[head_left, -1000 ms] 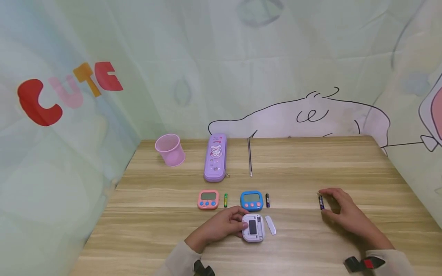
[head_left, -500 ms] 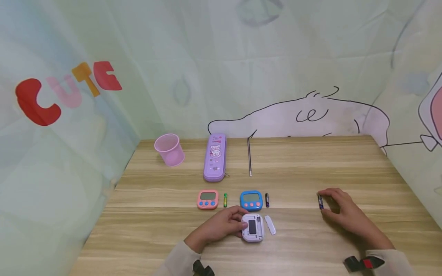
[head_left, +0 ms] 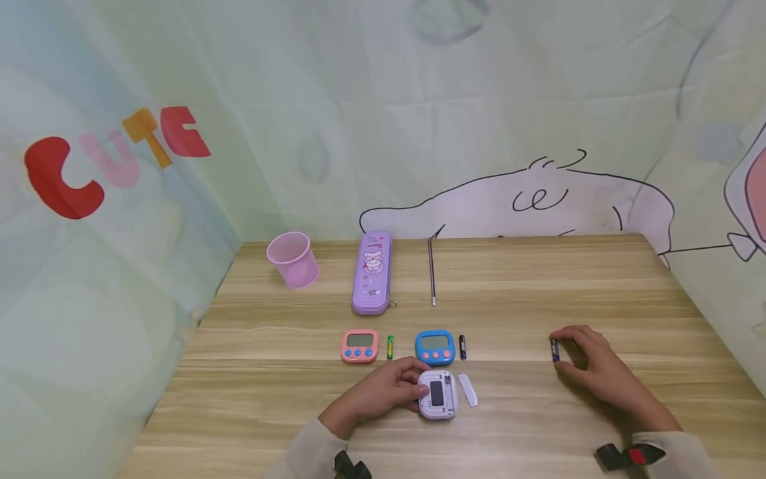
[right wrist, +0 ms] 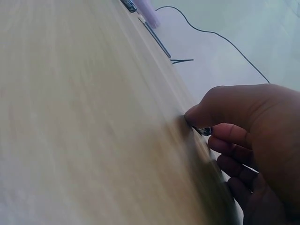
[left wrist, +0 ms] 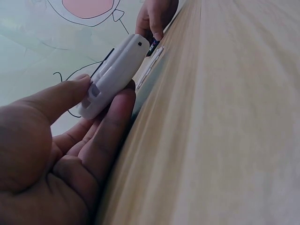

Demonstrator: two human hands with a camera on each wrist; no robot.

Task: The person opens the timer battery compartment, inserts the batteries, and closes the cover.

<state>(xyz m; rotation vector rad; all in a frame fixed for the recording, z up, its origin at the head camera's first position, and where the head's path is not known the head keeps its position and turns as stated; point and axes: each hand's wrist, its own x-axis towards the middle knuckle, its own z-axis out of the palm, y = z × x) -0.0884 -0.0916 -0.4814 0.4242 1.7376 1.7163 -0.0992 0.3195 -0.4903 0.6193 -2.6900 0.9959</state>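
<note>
Near the front of the table (head_left: 514, 436), the left hand (head_left: 391, 387) has its grip around a white gadget (head_left: 449, 412). The thumb is on top and some fingers are under it. The gadget's back faces up, and a long slot shows along its right side. A thin white cover (head_left: 468, 390) lies just beside it. Well off to the right, the right hand (head_left: 604, 369) has its grip pinched on a dark battery (head_left: 554, 350), with the thumb at one end and a finger at the other. I cannot tell if the battery touches the table.

Just behind the white gadget is a blue timer (head_left: 435, 344), with a second dark battery (head_left: 463, 347) next to it. To the left is a pink timer (head_left: 360, 340), and a green battery (head_left: 390, 347) lies beside that. Farther back are a pink cup (head_left: 301, 269), a purple pencil case (head_left: 371, 286) and a thin pencil (head_left: 432, 273).
</note>
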